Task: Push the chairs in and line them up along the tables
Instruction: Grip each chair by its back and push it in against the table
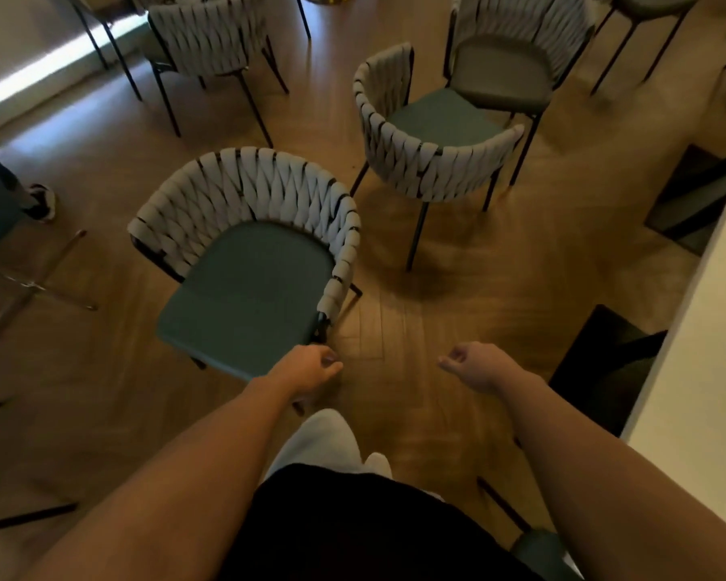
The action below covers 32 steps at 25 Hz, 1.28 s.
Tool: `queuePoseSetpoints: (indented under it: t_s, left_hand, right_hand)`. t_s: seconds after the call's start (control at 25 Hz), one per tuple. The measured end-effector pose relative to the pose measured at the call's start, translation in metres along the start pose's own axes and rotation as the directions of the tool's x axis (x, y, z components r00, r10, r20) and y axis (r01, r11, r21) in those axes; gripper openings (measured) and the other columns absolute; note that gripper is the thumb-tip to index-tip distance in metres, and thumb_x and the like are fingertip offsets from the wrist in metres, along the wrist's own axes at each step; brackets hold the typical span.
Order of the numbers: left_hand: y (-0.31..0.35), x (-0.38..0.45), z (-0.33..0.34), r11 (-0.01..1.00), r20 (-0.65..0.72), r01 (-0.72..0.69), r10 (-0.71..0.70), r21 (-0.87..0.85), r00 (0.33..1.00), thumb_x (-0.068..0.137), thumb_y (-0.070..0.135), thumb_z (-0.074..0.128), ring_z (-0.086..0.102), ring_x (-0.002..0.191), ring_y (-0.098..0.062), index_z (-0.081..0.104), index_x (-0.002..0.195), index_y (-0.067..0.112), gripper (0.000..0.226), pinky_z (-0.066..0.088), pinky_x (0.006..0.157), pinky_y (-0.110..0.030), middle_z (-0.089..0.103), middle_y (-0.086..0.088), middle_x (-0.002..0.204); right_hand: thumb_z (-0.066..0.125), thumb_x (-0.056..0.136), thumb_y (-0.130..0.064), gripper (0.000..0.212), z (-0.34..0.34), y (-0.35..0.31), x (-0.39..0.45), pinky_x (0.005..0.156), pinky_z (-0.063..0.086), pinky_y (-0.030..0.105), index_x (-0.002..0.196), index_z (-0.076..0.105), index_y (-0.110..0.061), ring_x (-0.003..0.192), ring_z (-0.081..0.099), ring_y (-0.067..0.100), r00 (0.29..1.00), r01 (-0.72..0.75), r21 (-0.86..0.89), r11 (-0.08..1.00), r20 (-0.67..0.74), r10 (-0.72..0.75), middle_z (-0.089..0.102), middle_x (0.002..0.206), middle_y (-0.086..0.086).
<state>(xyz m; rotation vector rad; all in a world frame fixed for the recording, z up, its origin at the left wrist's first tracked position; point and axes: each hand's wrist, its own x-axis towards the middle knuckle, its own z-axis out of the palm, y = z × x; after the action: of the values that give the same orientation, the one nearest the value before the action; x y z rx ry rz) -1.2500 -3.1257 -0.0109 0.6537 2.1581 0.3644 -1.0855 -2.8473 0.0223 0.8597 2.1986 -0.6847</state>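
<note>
A chair with a woven grey back and green seat [244, 295] stands just ahead of me on the wood floor, seat front toward me. My left hand [311, 366] hovers at its front right corner, fingers loosely curled, holding nothing. My right hand [470, 364] hangs over bare floor, fingers loosely curled, also holding nothing. A second woven chair [436, 119] stands further ahead to the right, its back toward me. A third chair [504, 73] faces it from behind. A white table edge [696, 350] runs along the right side.
Another woven chair [206, 39] stands at the back left. A person's shoe [40, 203] and a chrome chair base [30, 287] are at the left. Dark table legs [604, 371] stand under the white table. A green seat corner [541, 551] shows near my right forearm.
</note>
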Motion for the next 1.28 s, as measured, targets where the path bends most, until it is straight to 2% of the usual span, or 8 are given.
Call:
queuePoseSetpoints:
  t_s: [0.16, 0.28, 0.4, 0.64, 0.88, 1.0, 1.12, 1.28]
  left_hand:
    - [0.022, 0.066, -0.037, 1.0, 0.004, 0.008, -0.008, -0.007, 1.0, 0.102, 0.046, 0.055, 0.065, 0.113, -0.02, 0.064, 0.135, 0.019, 0.043, 0.052, 0.101, -0.037, 0.068, -0.003, 0.128]
    - [0.03, 0.124, -0.072, 0.999, -0.02, 0.013, -0.014, -0.04, 1.0, 0.101, 0.045, 0.055, 0.066, 0.102, -0.02, 0.068, 0.125, 0.019, 0.038, 0.055, 0.094, -0.038, 0.07, -0.004, 0.118]
    - [0.04, 0.177, -0.11, 0.997, -0.048, 0.024, -0.027, -0.072, 0.998, 0.101, 0.044, 0.054, 0.067, 0.099, -0.021, 0.07, 0.117, 0.016, 0.036, 0.055, 0.089, -0.039, 0.072, -0.005, 0.11]
    - [0.052, 0.247, -0.181, 0.988, -0.058, 0.053, -0.062, -0.147, 0.996, 0.1, 0.046, 0.054, 0.066, 0.108, -0.02, 0.066, 0.13, 0.02, 0.041, 0.054, 0.097, -0.038, 0.07, -0.005, 0.123]
    - [0.052, 0.279, -0.203, 0.935, -0.092, 0.198, -0.233, -0.294, 0.968, 0.099, 0.049, 0.054, 0.064, 0.103, -0.016, 0.067, 0.128, 0.023, 0.04, 0.05, 0.086, -0.03, 0.071, -0.004, 0.121]
    - [0.065, 0.287, -0.2, 0.892, -0.125, 0.281, -0.343, -0.355, 0.931, 0.101, 0.047, 0.053, 0.064, 0.105, -0.019, 0.066, 0.129, 0.022, 0.04, 0.052, 0.089, -0.033, 0.069, -0.004, 0.123]
    - [0.093, 0.293, -0.193, 0.82, -0.181, 0.34, -0.462, -0.461, 0.868, 0.104, 0.043, 0.051, 0.064, 0.108, -0.021, 0.064, 0.132, 0.02, 0.039, 0.053, 0.093, -0.036, 0.068, -0.006, 0.124]
    - [0.146, 0.291, -0.166, 0.648, -0.2, 0.41, -0.658, -0.643, 0.726, 0.104, 0.043, 0.049, 0.064, 0.106, -0.019, 0.064, 0.133, 0.024, 0.038, 0.053, 0.09, -0.033, 0.066, -0.003, 0.125]
  right_hand:
    - [0.048, 0.098, -0.062, 0.059, -0.066, -0.014, 0.066, 0.096, 0.049, 0.038, 0.134, 0.059, -0.017, 0.117, 0.059, 0.026, 0.999, 0.026, -0.048, 0.998, 0.025, -0.025, 0.063, 0.128, 0.007]
    - [0.048, 0.098, -0.062, 0.058, -0.113, -0.03, 0.115, 0.095, 0.049, 0.037, 0.133, 0.059, -0.016, 0.115, 0.059, 0.025, 0.999, 0.047, -0.056, 0.997, 0.013, -0.046, 0.063, 0.128, 0.006]
    - [0.048, 0.099, -0.062, 0.056, -0.162, -0.054, 0.16, 0.094, 0.05, 0.037, 0.131, 0.06, -0.016, 0.11, 0.059, 0.023, 0.997, 0.058, -0.053, 0.997, 0.047, -0.055, 0.064, 0.126, 0.005]
    - [0.045, 0.1, -0.06, 0.05, -0.248, -0.121, 0.239, 0.096, 0.051, 0.041, 0.123, 0.061, -0.019, 0.108, 0.06, 0.025, 0.991, 0.118, -0.084, 0.989, 0.08, -0.111, 0.064, 0.117, 0.004]
    - [0.046, 0.1, -0.061, 0.045, -0.306, -0.172, 0.312, 0.088, 0.05, 0.036, 0.119, 0.063, -0.024, 0.104, 0.06, 0.022, 0.96, 0.275, -0.22, 0.936, 0.12, -0.254, 0.065, 0.114, 0.0]
    - [0.046, 0.099, -0.063, 0.047, -0.327, -0.176, 0.347, 0.088, 0.05, 0.037, 0.118, 0.063, -0.025, 0.103, 0.06, 0.021, 0.926, 0.369, -0.276, 0.888, 0.185, -0.328, 0.065, 0.112, -0.002]
    - [0.045, 0.099, -0.064, 0.05, -0.354, -0.181, 0.378, 0.093, 0.05, 0.04, 0.12, 0.063, -0.024, 0.106, 0.059, 0.021, 0.863, 0.496, -0.345, 0.797, 0.3, -0.407, 0.065, 0.117, -0.001]
    - [0.046, 0.097, -0.066, 0.053, -0.389, -0.189, 0.413, 0.093, 0.048, 0.04, 0.126, 0.063, -0.024, 0.109, 0.058, 0.022, 0.776, 0.625, -0.469, 0.624, 0.455, -0.437, 0.064, 0.121, -0.001]
